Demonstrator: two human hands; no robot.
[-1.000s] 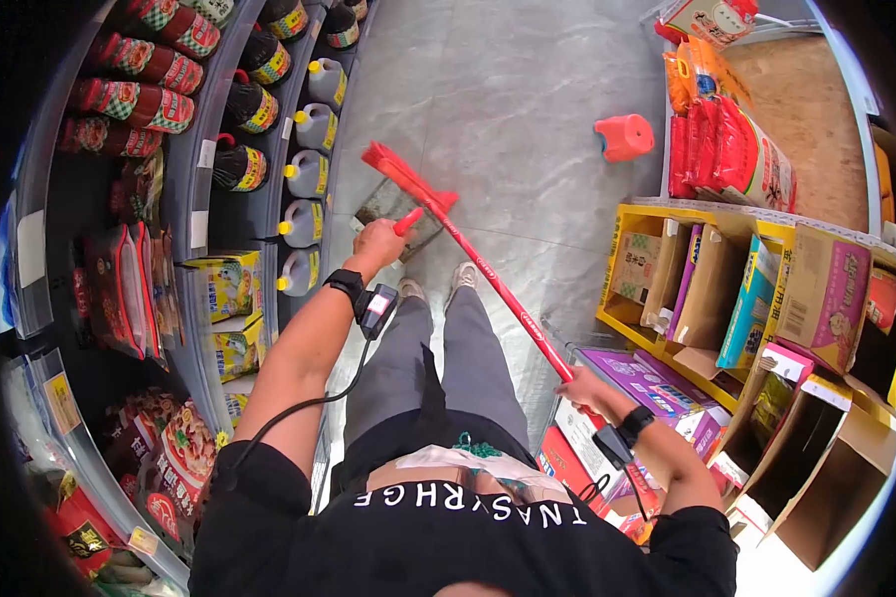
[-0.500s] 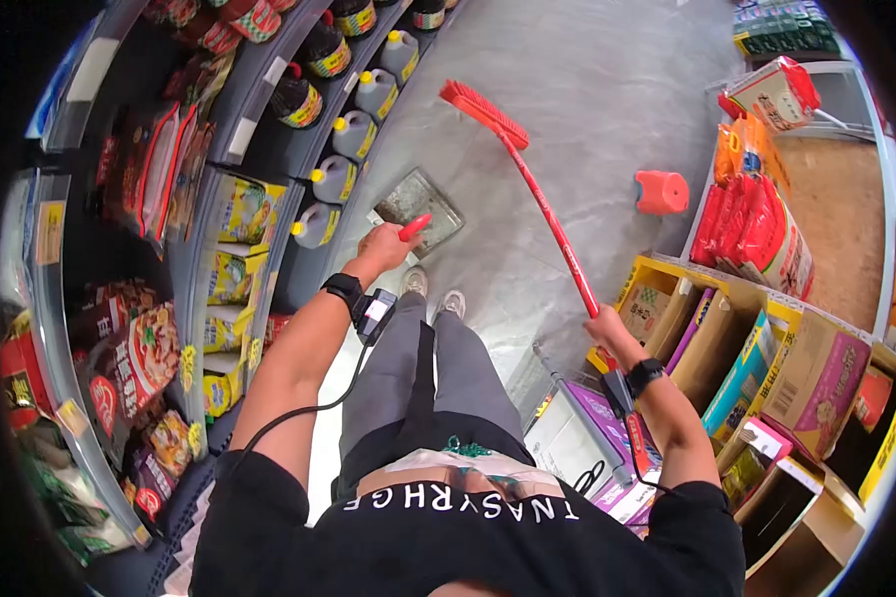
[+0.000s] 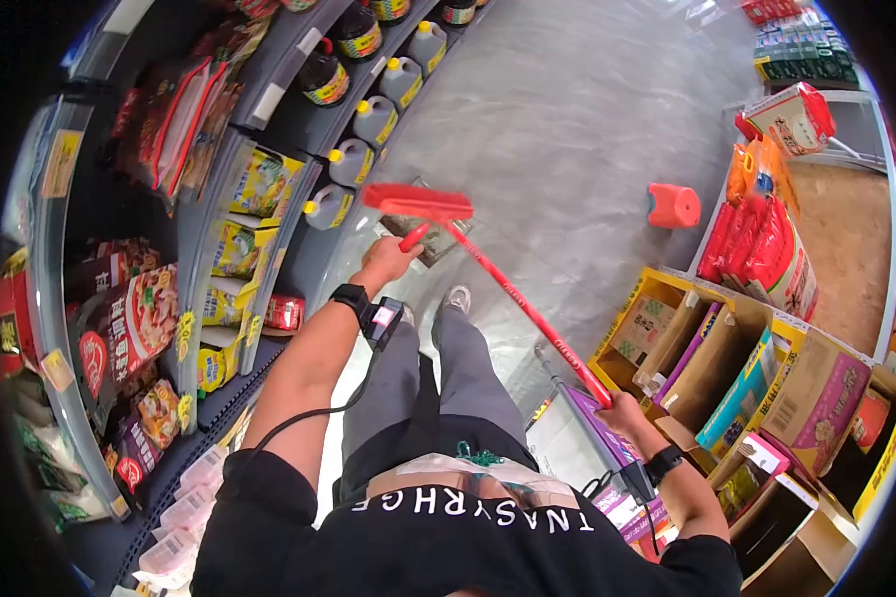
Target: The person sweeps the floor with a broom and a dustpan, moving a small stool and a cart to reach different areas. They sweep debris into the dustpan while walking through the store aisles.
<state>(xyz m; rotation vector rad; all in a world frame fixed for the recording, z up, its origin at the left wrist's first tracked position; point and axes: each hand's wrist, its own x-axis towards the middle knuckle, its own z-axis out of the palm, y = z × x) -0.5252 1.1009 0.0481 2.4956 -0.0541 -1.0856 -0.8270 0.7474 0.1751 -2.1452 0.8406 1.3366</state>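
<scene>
The right hand [image 3: 622, 408] is closed around the top end of a red broom [image 3: 498, 284], whose head lies over the metal dustpan [image 3: 426, 239] on the grey floor [image 3: 587, 129]. The left hand [image 3: 388, 261] grips the dustpan's red handle [image 3: 414, 237], beside the oil jugs [image 3: 354, 164] on the shelf.

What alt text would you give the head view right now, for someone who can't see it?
Seen from above in a shop aisle, a person's right hand grips a red broom whose head sits over a dustpan on the floor; the left hand holds the dustpan's red handle. Bottles line shelves at left, cardboard boxes at right.
</scene>
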